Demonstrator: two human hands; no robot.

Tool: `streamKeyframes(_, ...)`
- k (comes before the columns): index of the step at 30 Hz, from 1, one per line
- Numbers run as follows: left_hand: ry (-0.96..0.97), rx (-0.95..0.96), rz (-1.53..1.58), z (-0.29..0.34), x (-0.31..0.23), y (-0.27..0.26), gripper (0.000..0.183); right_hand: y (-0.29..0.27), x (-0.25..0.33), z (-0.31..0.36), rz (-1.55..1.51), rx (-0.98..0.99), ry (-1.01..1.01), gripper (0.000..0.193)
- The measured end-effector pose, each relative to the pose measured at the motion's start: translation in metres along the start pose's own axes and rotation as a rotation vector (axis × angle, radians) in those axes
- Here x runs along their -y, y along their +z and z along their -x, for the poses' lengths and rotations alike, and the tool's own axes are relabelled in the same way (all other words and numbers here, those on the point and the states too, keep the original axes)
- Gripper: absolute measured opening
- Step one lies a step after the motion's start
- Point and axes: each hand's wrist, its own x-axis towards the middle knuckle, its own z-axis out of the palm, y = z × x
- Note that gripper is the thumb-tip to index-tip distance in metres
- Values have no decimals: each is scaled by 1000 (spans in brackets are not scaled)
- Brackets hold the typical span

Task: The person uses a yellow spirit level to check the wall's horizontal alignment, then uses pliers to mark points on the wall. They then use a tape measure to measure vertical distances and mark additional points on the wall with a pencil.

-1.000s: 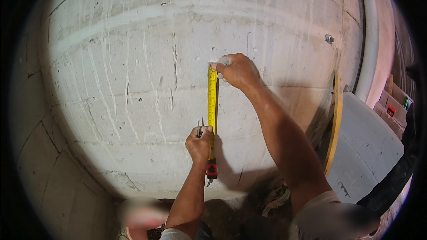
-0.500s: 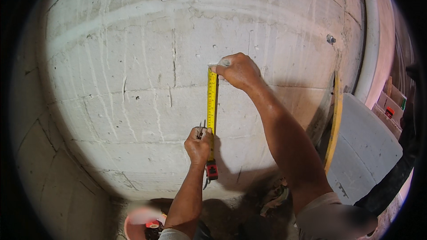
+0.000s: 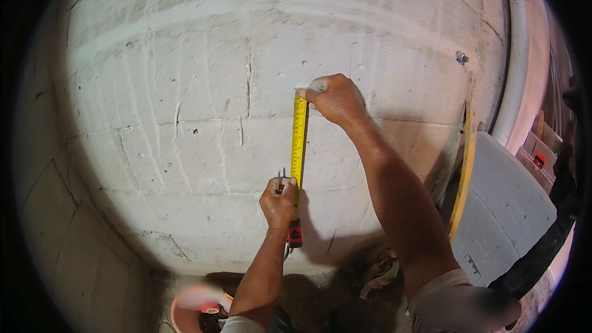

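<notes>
The right hand (image 3: pixel 338 100) is pinching the top end of a yellow tape measure (image 3: pixel 300 135) at the wall (image 3: pixel 203 166); the left hand's (image 3: pixel 279 202) grip is clamping its lower stretch. The blade is standing drawn out, not yet wound in, its red-and-black case (image 3: pixel 295 235) hanging near the wall's lower edge.

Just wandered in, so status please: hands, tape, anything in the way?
Right hand at top of yellow tape. Left hand gripping lower. Red-black case below. Nothing visibly blocking.
</notes>
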Motion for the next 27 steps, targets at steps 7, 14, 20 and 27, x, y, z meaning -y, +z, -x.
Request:
streamKeyframes(7,-14,-5,-154,17,7,-10,19,5,-2,0,-18,-57,-7,36)
streamKeyframes(14,-32,-6,-138,24,17,-12,15,5,0,1,-29,-52,4,34)
streamKeyframes(20,-64,17,-114,21,16,-12,15,2,3,2,-26,-25,6,33)
streamKeyframes(27,-53,13,-109,27,21,-14,17,2,1,1,33,34,40,36)
